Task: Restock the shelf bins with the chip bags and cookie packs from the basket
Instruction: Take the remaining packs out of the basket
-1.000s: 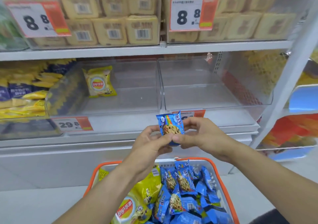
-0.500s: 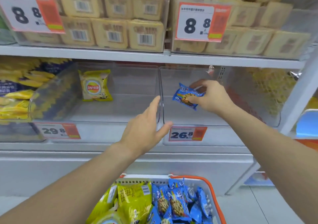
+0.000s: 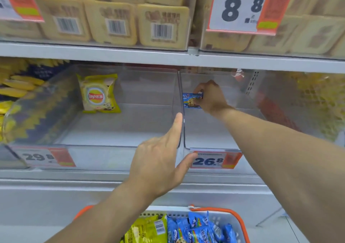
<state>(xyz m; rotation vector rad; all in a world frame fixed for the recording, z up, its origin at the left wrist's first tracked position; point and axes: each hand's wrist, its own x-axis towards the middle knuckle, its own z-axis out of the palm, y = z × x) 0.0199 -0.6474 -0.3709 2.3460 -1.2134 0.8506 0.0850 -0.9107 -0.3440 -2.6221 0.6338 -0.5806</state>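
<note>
At the back of the right clear bin (image 3: 214, 130), against its left wall, the right hand (image 3: 211, 98) pinches a blue cookie pack (image 3: 192, 100) between fingers and thumb. In front of this bin the left hand (image 3: 160, 164) is open, its fingers straight. Left of the bin, a second bin (image 3: 115, 142) holds one yellow chip bag (image 3: 98, 94). Below the bin, the orange basket (image 3: 240, 222) holds more packs.

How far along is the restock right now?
Early. Done: one yellow chip bag stands in the left bin. In hand: the right hand is setting a blue cookie pack at the back of the right bin; the left hand hovers open. Left: chip bags and cookie packs in the basket.
</note>
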